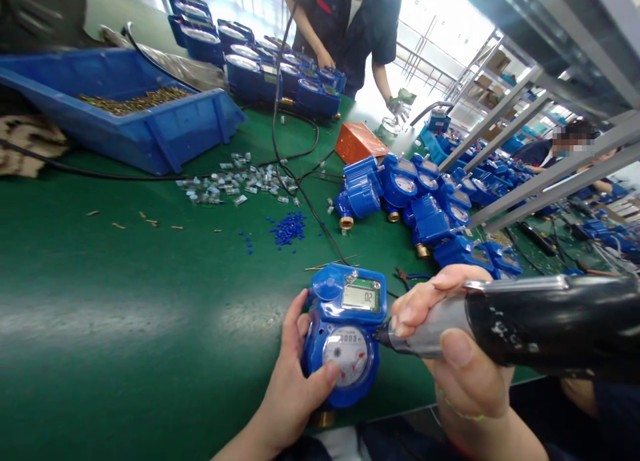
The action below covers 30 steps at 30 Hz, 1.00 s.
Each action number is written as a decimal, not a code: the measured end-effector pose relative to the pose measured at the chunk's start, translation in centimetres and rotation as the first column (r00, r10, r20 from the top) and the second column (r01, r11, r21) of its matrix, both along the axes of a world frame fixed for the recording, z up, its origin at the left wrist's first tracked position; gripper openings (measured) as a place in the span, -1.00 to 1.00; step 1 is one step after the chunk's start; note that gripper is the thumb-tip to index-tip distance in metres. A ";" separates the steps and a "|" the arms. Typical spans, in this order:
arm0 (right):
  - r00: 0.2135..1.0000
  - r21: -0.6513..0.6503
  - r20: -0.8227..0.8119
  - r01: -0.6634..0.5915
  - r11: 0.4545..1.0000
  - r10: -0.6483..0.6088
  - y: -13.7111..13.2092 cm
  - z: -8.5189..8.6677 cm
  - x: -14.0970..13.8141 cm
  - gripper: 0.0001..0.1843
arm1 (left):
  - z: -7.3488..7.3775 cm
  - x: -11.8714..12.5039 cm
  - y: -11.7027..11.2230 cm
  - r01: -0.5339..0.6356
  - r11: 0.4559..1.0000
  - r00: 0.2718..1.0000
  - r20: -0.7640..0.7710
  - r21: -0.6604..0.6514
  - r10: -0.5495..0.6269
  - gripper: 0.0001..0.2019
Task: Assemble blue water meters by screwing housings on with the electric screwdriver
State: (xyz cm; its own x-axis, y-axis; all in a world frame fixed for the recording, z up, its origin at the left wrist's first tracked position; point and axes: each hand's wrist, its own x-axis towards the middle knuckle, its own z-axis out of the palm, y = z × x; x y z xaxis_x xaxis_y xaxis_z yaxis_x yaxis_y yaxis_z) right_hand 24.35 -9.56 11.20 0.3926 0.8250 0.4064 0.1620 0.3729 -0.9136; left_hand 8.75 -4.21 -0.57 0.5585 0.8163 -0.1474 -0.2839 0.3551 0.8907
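A blue water meter (341, 334) with a small digital display and a round dial lies face up on the green bench near me. My left hand (300, 374) is wrapped round its left side, thumb resting on the dial. My right hand (465, 341) is closed round an electric screwdriver (545, 324) with a black body and grey nose. The screwdriver's tip is at the meter's right edge, between display and dial; the bit's end is too small to make out. Behind the meter lie small blue plugs (289, 228) in a pile and a pair of pliers (407, 276).
A blue bin (165, 131) of brass-coloured screws stands at the back left. Small clear parts (240, 181) lie scattered beside a black cable (320, 221). More blue meters (400, 181) and an orange box (360, 141) stand behind. Another person (345, 34) works across the bench; metal shelving (540, 161) rises right.
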 end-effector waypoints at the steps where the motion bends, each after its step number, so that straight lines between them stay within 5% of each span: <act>1: 1.000 0.026 -0.026 -0.015 1.000 0.015 0.0 0.1 0.0 -0.67 | 0.0 0.0 0.0 -0.005 1.000 1.000 0.008 -0.004 0.005 0.06; 30: 1.000 0.071 0.009 -0.017 0.997 0.017 0.4 0.8 -0.8 -0.72 | -1.1 -0.3 0.2 0.071 0.996 0.997 0.003 0.049 -0.072 -0.02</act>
State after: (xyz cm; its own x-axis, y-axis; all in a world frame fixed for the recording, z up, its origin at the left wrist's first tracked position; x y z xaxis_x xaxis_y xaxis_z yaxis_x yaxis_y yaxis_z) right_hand 23.57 -9.19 11.99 0.3751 0.8005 0.4674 0.1623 0.4397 -0.8833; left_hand 8.48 -3.96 -1.71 0.6163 0.7804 -0.1054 -0.2634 0.3304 0.9063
